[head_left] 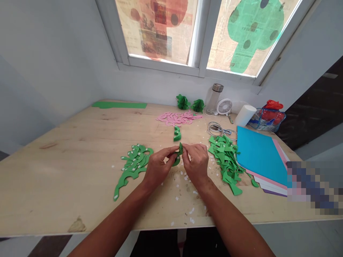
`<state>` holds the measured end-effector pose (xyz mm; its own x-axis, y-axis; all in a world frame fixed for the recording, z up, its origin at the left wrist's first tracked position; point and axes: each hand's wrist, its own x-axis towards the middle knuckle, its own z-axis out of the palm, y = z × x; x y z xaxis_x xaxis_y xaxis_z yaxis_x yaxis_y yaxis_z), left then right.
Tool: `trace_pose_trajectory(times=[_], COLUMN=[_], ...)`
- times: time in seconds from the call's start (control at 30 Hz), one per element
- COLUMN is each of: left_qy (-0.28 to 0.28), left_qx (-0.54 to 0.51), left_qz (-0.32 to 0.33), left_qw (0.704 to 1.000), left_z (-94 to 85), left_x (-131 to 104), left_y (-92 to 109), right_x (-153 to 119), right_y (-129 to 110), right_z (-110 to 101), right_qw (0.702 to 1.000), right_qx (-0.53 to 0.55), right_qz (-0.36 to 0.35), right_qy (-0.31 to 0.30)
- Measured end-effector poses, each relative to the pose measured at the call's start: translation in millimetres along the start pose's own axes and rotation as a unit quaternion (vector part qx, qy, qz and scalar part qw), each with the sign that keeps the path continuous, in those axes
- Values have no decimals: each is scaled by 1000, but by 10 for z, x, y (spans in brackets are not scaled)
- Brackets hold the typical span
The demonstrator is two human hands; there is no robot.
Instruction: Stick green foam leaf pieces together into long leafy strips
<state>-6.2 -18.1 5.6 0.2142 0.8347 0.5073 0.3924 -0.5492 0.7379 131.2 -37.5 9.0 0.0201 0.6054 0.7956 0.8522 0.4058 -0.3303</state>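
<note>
Between my two hands is a green foam cutout (pixel 176 161), held above the middle of the wooden table. My left hand (pixel 160 164) pinches its left side between thumb and fingers. My right hand (pixel 196 160) has thumb and fingertips closed at the cutout's upper right edge, and what exactly they grip there is too small to make out. A pile of curved green cutouts (pixel 136 159) with small white squares on them lies left of my left hand. Just beyond my hands sits a small stack of green cutouts (pixel 177 133).
Green scraps (pixel 227 160) are heaped at right, beside blue sheets (pixel 261 153) and tape rolls (pixel 215 129). Pink cutouts (pixel 178 118), two green paper decorations (pixel 183 102), a bottle (pixel 214 100), a fan (pixel 224 106) and a white roll (pixel 245 115) stand or lie farther back.
</note>
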Motion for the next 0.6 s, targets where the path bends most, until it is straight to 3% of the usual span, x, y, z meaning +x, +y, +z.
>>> trace_pose_trajectory(times=[0.6], left_qy=[-4], left_qx=[-17], left_qz=[-11], left_qw=[1000], left_z=[-6], left_x=[12], left_y=[-15], right_x=[9], right_y=[-16], right_z=[-18], right_qw=[1000], right_qx=[21], right_qz=[23], right_qy=[-2])
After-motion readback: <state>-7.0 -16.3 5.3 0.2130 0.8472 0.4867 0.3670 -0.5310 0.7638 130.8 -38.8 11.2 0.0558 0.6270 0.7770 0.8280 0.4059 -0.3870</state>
